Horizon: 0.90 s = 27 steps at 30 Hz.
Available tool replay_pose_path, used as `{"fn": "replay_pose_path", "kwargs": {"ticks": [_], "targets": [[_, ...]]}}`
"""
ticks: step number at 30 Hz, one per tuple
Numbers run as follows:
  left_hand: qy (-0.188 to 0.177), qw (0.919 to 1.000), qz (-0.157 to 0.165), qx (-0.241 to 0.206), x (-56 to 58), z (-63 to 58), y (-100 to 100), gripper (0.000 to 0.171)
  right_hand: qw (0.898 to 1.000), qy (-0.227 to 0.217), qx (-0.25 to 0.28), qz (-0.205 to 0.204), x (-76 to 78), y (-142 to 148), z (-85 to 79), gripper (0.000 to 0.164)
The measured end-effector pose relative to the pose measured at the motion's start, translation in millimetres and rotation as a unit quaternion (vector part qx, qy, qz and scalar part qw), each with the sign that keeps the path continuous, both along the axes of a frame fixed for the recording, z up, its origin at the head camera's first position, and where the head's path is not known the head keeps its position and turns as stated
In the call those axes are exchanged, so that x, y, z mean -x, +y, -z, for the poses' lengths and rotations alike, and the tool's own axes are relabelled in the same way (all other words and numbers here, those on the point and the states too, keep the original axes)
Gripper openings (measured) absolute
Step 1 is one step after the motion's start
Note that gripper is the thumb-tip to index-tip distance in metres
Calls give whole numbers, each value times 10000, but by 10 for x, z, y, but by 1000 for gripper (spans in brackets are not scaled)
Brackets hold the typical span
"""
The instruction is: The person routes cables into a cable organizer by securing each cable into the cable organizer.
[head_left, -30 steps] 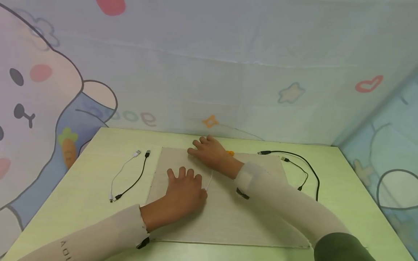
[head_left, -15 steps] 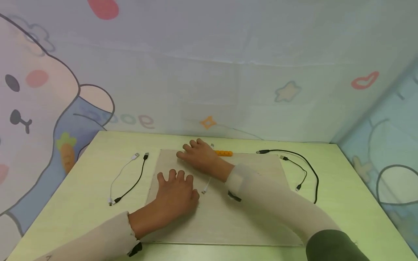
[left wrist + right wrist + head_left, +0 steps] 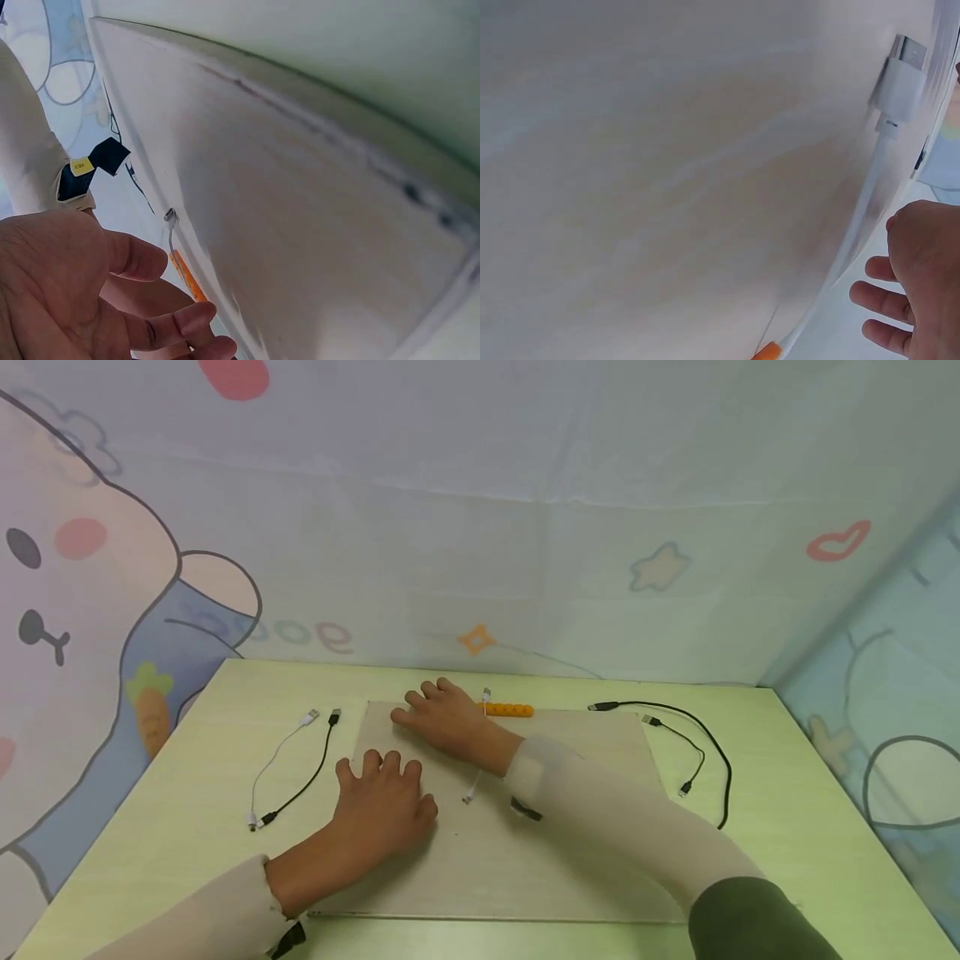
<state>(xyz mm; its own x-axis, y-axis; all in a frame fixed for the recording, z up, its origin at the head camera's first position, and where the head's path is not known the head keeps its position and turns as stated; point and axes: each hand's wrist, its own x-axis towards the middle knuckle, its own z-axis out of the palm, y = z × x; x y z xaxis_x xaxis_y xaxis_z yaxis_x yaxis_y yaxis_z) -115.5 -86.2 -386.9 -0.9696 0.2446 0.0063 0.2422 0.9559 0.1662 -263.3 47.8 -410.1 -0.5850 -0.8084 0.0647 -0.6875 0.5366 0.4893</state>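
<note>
A short white USB cable (image 3: 470,794) lies over the pale board, its far plug sticking up past an orange cable holder strip (image 3: 512,710) at the board's back edge. My right hand (image 3: 450,720) is just left of that strip, fingers loosely spread and holding nothing; its wrist hides the cable's middle. In the right wrist view, the cable's white plug (image 3: 901,88) shows apart from the fingers. Lower left, my left hand (image 3: 384,810) hovers over or rests on the board, which I cannot tell, with relaxed fingers and nothing in them. In the left wrist view its palm (image 3: 52,292) faces the camera.
Left of the board (image 3: 525,877) lie a white cable (image 3: 272,758) and a black cable (image 3: 311,779). To the right are a thick black cable (image 3: 705,731) and a shorter black cable (image 3: 693,745). A printed cloth (image 3: 555,577) hangs behind the table.
Both hands have drifted left, away from the white cable. More of the orange strip and both plugs of that cable now show.
</note>
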Motion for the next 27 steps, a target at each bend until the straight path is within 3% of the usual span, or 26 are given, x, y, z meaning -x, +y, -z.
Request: {"fn": "replay_pose_path", "kwargs": {"ticks": [16,27], "targets": [[68,9997,-218,103,-76,-60,-236,28,9998,-118,-144,-60,-12,-150,35,28],[1,9986,-526,-31,-124,-56,-524,25,9995,2,-302,-8,-45,-199,23,28]]}}
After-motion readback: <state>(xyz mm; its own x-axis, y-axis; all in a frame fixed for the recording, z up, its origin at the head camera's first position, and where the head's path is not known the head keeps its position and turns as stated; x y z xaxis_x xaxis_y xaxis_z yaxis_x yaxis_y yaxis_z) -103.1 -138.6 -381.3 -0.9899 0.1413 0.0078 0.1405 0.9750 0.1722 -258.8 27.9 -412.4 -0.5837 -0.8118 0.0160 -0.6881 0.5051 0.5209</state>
